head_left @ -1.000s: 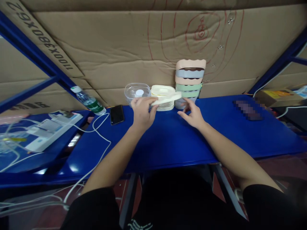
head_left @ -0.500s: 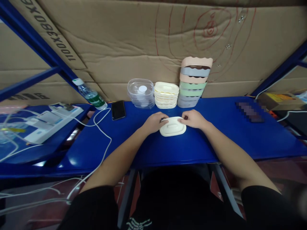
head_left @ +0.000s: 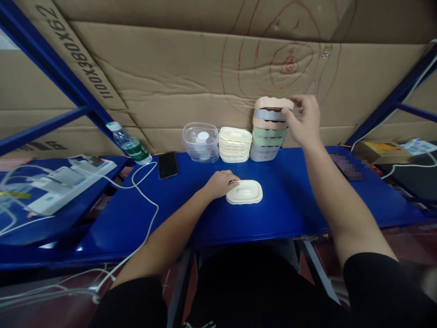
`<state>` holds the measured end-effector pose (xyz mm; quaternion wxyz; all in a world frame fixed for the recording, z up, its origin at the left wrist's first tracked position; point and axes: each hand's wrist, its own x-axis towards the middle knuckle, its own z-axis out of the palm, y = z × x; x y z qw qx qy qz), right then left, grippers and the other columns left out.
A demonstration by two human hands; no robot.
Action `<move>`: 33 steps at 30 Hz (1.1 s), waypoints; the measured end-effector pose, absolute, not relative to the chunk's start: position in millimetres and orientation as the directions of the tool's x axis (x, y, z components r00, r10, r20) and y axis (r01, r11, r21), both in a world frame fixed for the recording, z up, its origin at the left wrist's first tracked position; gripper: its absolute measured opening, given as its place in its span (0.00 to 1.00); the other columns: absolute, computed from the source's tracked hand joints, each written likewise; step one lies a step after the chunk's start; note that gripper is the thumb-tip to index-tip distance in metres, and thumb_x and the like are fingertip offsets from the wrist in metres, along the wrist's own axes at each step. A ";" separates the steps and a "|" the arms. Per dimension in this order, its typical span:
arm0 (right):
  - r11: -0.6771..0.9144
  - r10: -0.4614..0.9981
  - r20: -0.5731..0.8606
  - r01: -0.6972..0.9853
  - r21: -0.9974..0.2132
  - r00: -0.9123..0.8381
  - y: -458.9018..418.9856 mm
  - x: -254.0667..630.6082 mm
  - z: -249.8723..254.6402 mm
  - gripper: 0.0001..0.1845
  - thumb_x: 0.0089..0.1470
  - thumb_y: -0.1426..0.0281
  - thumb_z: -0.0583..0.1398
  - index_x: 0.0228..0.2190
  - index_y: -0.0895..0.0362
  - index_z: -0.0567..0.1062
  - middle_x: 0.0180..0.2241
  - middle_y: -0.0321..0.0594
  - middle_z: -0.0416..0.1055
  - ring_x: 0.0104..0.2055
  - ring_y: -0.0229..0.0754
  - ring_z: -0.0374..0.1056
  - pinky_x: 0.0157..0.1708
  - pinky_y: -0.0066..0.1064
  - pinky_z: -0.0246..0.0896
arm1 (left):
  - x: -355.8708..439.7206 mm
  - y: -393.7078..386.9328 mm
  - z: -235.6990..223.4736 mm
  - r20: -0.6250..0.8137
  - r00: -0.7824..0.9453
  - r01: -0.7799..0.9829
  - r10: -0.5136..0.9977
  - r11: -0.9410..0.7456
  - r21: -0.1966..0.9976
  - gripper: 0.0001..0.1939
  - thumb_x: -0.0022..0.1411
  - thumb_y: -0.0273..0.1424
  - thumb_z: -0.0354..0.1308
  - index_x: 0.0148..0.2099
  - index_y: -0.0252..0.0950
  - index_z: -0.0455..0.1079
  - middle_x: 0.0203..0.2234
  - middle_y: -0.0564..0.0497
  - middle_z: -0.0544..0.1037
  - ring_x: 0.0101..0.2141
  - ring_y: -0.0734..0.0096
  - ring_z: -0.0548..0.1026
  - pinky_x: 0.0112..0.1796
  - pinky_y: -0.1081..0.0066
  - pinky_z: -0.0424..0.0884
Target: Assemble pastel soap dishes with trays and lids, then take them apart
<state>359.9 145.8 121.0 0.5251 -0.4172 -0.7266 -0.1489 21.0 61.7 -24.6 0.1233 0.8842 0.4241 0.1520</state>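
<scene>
A cream, rounded-rectangular plastic piece, like a shallow lid or tray with a raised oval middle, lies on the blue table. My left hand grips its upper left edge between thumb and fingers. Farther back stands a tall stack of wavy-rimmed containers in grey, green, blue and peach. At its top, my right hand closes round the right end of the uppermost peach container, thumb in front and fingers behind. A stack of cream pieces and one of clear plastic covers stand beside it.
A dark phone and a tilted water bottle are at the left. A white cable runs from the power strip across the table. A pixelated dark item lies right; cardboard forms the back.
The cream piece went from the air in my left hand down to the table, where both hands held it. My right hand then let go and rose to the top of the container stack.
</scene>
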 end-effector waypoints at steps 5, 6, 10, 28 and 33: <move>0.557 0.583 0.777 0.813 -0.168 -0.239 192.0 375.0 146.6 0.23 0.67 0.50 0.67 0.53 0.52 0.78 0.55 0.56 0.79 0.64 0.66 0.67 0.64 0.68 0.61 | 20.8 61.1 -24.3 0.162 0.608 0.706 0.778 -0.622 0.339 0.15 0.75 0.37 0.59 0.55 0.42 0.85 0.48 0.45 0.86 0.50 0.57 0.84 0.54 0.60 0.76; 0.544 0.599 0.759 0.825 -0.154 -0.254 198.0 375.6 146.3 0.23 0.65 0.51 0.68 0.52 0.53 0.79 0.54 0.55 0.80 0.63 0.66 0.69 0.63 0.68 0.62 | 20.6 61.0 -24.1 0.163 0.610 0.704 0.775 -0.625 0.337 0.15 0.75 0.37 0.59 0.55 0.42 0.85 0.48 0.45 0.86 0.50 0.57 0.84 0.54 0.60 0.76; 0.553 0.605 0.730 0.827 -0.098 -0.318 207.7 376.0 150.6 0.22 0.70 0.53 0.64 0.49 0.59 0.82 0.51 0.52 0.84 0.58 0.56 0.75 0.60 0.55 0.64 | 19.6 60.4 -22.9 0.171 0.619 0.697 0.766 -0.637 0.330 0.15 0.75 0.37 0.58 0.54 0.43 0.85 0.48 0.45 0.86 0.51 0.57 0.83 0.54 0.59 0.76; 0.637 0.759 0.362 0.498 -0.589 -0.542 44.8 286.5 41.1 0.29 0.74 0.48 0.54 0.50 0.55 0.85 0.45 0.44 0.87 0.46 0.49 0.82 0.46 0.38 0.73 | 5.1 48.8 13.6 0.514 0.303 0.303 0.803 -0.592 0.746 0.43 0.73 0.64 0.53 0.73 0.38 0.65 0.66 0.35 0.76 0.61 0.49 0.79 0.60 0.52 0.75; 0.617 0.759 0.243 0.549 -0.564 -0.604 48.0 277.8 23.9 0.23 0.73 0.55 0.54 0.42 0.55 0.85 0.38 0.43 0.86 0.39 0.45 0.79 0.41 0.35 0.65 | 16.2 22.3 27.3 0.271 0.624 0.537 0.733 -0.654 0.533 0.68 0.46 0.66 0.77 0.79 0.41 0.57 0.74 0.33 0.66 0.73 0.27 0.64 0.71 0.36 0.60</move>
